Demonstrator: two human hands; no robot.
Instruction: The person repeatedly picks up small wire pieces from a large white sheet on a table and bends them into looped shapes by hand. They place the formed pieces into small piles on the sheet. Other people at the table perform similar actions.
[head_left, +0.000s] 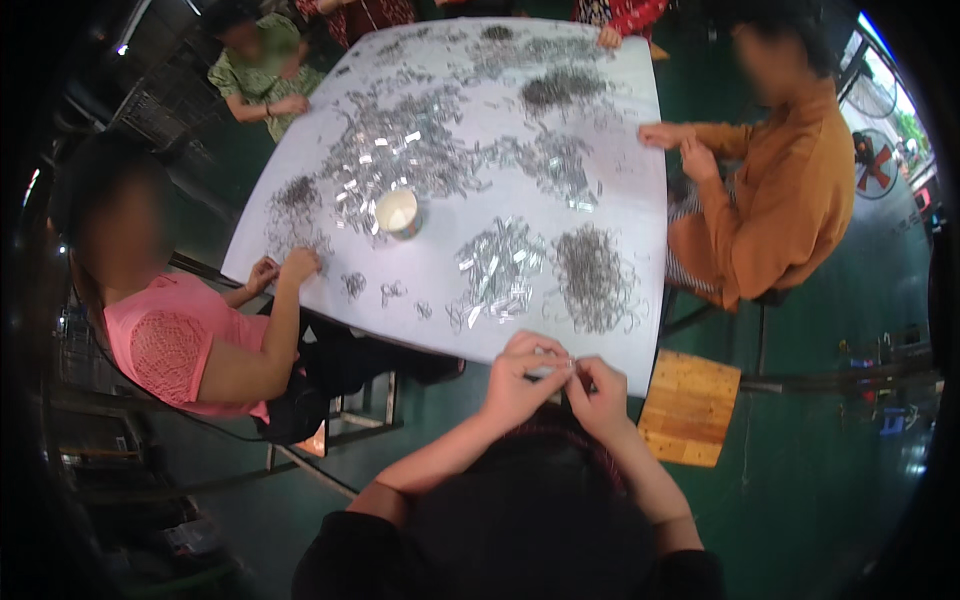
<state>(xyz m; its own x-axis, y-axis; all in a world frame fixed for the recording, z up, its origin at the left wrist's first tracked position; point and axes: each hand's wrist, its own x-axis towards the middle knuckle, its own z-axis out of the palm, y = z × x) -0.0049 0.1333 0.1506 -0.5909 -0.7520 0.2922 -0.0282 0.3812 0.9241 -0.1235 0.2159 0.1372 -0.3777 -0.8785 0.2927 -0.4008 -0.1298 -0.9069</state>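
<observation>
At the table's near edge my left hand [527,380] and my right hand [597,392] meet, fingertips pinched together. Between them shows a small shiny metal piece [570,364], too small to make out exactly; both hands seem to grip it. Just beyond them on the white table [630,190] lies a pile of flat, shiny metal pieces [500,265]. To its right is a darker heap of thin, bent wire pieces [595,280].
A white tub [405,228] stands mid-table beside a wide spread of shiny metal pieces [390,150]. People sit around: a pink top [185,340] at left, an orange sleeve [790,210] at right, others at the far end. A wooden stool [690,408] stands right of me.
</observation>
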